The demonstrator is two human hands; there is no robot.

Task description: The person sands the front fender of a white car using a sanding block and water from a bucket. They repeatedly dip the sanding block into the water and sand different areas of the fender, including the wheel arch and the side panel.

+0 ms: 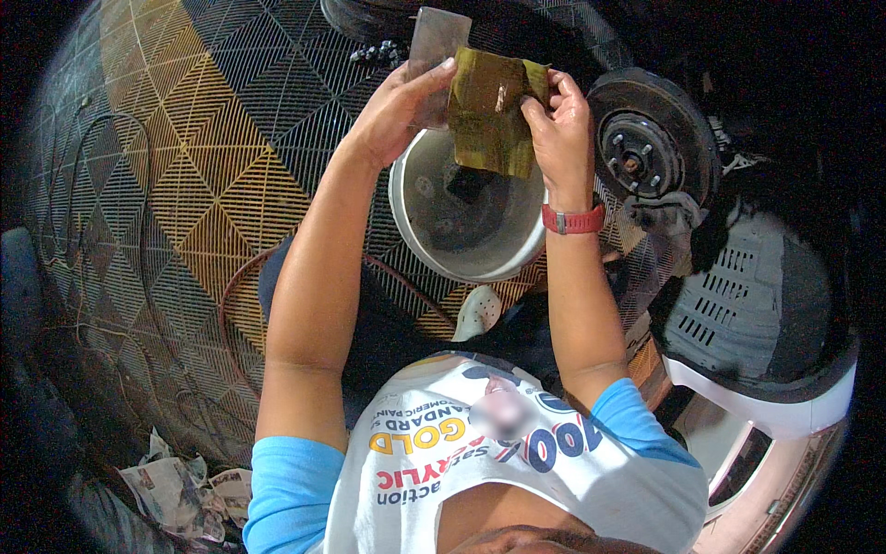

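My left hand grips a flat grey metal scraper blade together with the left edge of a dirty yellow-green sheet, perhaps sandpaper or cloth. My right hand pinches the sheet's right edge, and a red band sits on that wrist. Both hands hold the sheet over a round white basin on the floor. A dark object lies inside the basin.
A car's bare brake disc and hub stands to the right, inside a white wheel arch. Yellow and black grid floor tiles lie to the left, with hoses over them. Crumpled newspaper lies at lower left.
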